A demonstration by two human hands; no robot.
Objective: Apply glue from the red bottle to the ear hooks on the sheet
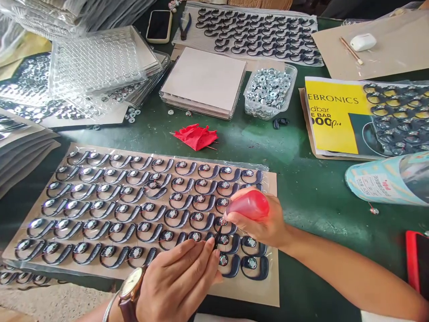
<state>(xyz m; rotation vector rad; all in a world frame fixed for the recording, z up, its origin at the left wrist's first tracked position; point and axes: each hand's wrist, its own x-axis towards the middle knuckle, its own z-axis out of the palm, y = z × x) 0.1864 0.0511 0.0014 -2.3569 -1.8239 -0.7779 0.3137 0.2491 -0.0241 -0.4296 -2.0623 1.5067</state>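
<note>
My right hand (264, 223) is closed around a small red squeeze bottle (250, 205), its tip pointing down and left. Dark pointed tweezers (218, 234) are pinched in my left hand (182, 279), which wears a wristwatch (132, 282). Tweezer point and bottle tip come close together over one black curved piece (229, 226) near the right side of a brown board (268, 288). Rows of similar black hook-shaped pieces (144, 227), each with a round silver-centred disc and thin wires, lie on plastic film over the board. My left hand hides some of them.
Beyond the board lie a red cloth (195, 136), a plastic tub of metal discs (270, 91) and a stack of sheets (204, 78). Film-covered trays (100, 67) pile up at left. A cup (378, 179), a yellow printed box (335, 116) and a red-edged phone (413, 259) are at right.
</note>
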